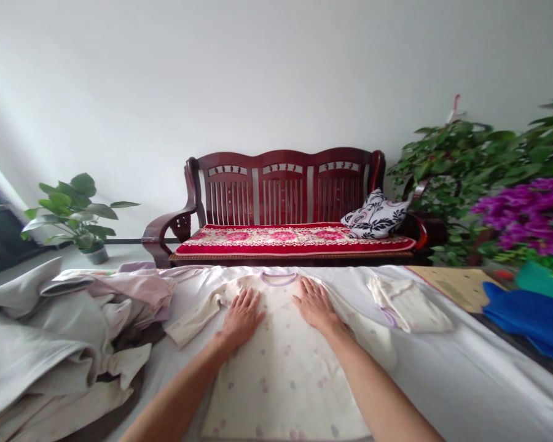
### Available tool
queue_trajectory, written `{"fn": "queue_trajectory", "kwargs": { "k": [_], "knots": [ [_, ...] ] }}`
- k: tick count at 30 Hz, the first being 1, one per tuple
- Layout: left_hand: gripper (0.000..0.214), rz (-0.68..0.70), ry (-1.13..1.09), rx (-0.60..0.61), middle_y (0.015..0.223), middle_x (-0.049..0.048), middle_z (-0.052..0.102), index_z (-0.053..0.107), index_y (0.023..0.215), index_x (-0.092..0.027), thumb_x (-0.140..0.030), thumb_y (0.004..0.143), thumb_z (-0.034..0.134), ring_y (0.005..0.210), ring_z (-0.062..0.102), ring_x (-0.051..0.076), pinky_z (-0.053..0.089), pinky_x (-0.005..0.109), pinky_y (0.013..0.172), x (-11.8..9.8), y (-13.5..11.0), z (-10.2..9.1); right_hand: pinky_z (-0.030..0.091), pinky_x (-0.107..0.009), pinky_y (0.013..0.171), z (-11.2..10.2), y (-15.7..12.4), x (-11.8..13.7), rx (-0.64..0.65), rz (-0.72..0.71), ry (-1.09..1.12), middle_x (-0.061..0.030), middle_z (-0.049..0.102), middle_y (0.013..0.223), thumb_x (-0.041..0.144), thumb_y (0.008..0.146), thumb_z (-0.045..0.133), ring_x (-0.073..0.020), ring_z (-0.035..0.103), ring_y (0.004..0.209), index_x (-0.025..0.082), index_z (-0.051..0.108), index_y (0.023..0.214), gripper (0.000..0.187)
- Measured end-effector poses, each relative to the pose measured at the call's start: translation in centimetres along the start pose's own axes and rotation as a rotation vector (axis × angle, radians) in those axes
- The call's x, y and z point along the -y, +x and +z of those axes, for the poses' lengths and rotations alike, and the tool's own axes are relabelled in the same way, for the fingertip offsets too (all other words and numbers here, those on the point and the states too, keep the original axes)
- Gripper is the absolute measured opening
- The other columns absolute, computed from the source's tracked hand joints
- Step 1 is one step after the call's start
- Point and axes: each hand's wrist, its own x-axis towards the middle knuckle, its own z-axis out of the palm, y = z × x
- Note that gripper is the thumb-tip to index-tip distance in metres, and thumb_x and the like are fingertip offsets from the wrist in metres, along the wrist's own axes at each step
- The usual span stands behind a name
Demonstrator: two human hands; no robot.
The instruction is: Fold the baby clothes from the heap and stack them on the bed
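Note:
A cream long-sleeved child's top [281,368] with small faint prints and a lilac neckline lies spread out, neck end away from me. My left hand [243,314] rests flat on its left shoulder, fingers apart. On the other shoulder lies my right hand [316,302], palm down with fingers stretched out. The left sleeve reaches out sideways; my right forearm partly covers the right one. To the right is a folded cream garment [410,304] with lilac trim.
Rumpled grey, pink and cream clothes [50,344] are heaped at the left on the white sheet [461,374]. Blue cloth [529,322] lies at the right edge. Behind stand a wooden bench [283,190] with a patterned cushion [376,215], a potted plant [80,215] and purple flowers [529,212].

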Motion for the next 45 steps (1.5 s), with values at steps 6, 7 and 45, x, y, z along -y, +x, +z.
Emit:
{"fn": "queue_trajectory", "kwargs": {
  "k": [6,7,45],
  "knots": [
    [0.04,-0.123,-0.049,-0.185,0.133,0.007,0.065,0.065,0.127,-0.023,-0.02,0.094,0.044,0.124,0.057,0.023,0.041,0.034,0.108,4.0,-4.0,-4.2,0.017,-0.048,0.123,-1.5,-4.4,2.8,-0.032,-0.042,0.003,-0.0149,0.038,0.159,0.035,0.098,0.043,-0.0276,0.028,0.149,0.013,0.046,0.148,0.055],
    [0.04,-0.211,-0.002,-0.235,0.131,0.008,0.066,0.065,0.127,-0.023,-0.021,0.094,0.043,0.12,0.058,0.024,0.042,0.036,0.106,5.2,-4.6,-5.1,0.019,-0.048,0.123,-1.5,-5.4,3.1,-0.032,-0.066,0.024,-0.0132,0.039,0.158,0.035,0.098,0.043,-0.0272,0.029,0.149,0.016,0.048,0.148,0.053],
    [0.052,-0.128,0.013,-0.023,0.156,0.0119,0.045,0.045,0.149,-0.019,-0.042,0.103,0.035,0.145,0.038,0.028,0.031,0.041,0.117,3.5,2.2,-1.7,0.031,-0.046,0.116,0.7,-9.2,2.7,-0.201,-0.137,0.08,-0.0109,0.049,0.152,0.028,0.097,0.047,-0.029,0.041,0.141,0.02,0.055,0.14,0.045]
  ]
}}
